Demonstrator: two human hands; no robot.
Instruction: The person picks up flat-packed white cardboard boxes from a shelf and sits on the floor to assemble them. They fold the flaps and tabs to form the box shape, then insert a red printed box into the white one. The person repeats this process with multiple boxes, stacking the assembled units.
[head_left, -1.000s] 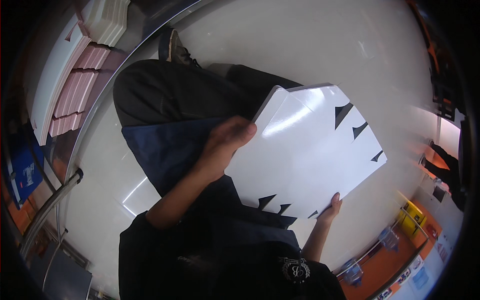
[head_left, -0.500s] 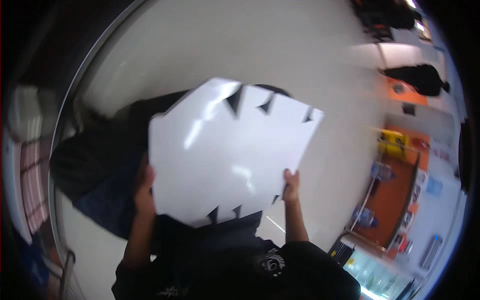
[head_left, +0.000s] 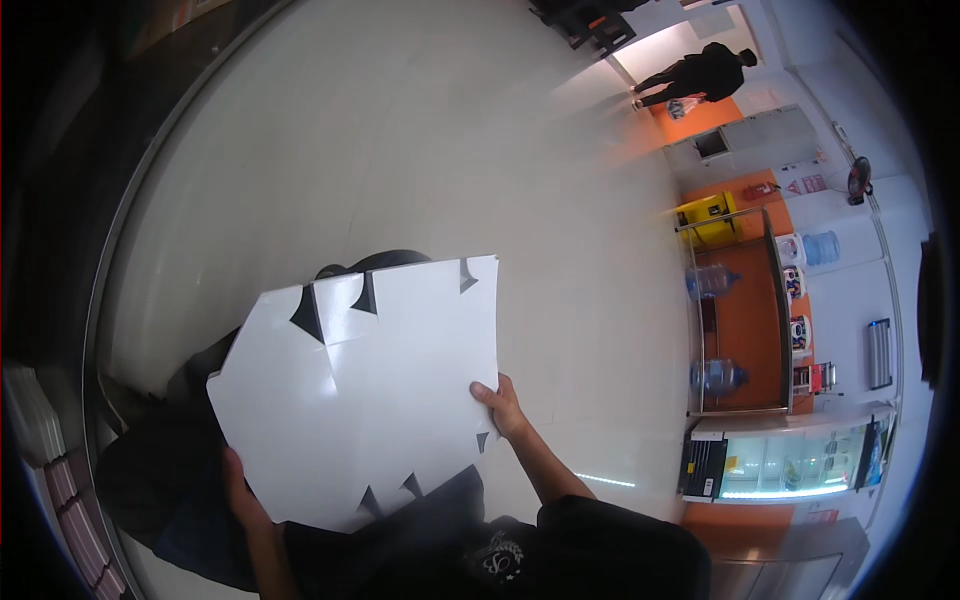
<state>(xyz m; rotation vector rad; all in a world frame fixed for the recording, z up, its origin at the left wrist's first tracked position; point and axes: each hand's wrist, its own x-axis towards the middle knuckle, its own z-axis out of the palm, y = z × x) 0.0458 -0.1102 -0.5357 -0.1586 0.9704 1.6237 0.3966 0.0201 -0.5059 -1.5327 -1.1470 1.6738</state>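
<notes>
A flat white cardboard box blank (head_left: pixel 370 385), glossy, with dark triangular notches along its far and near edges, is held tilted in front of my body. My left hand (head_left: pixel 243 490) grips its lower left edge, with the thumb on top and the other fingers hidden beneath. At the right edge my right hand (head_left: pixel 502 404) pinches it, thumb on the upper face and fingers underneath. Whether it is one sheet or a thin stack, I cannot tell.
At the left stand stacked pale and pink-edged items (head_left: pixel 75 500). Along the right are a glass-front fridge (head_left: pixel 790 462), a metal-framed table (head_left: pixel 745 330) with water jugs (head_left: pixel 718 378), and a yellow bin (head_left: pixel 708 220). A person in dark clothes (head_left: pixel 700 75) is farther off.
The box blank has shifted left and toward me and turned slightly, both hands still on it. My view has swung, so the fridge, table and person sit farther left.
</notes>
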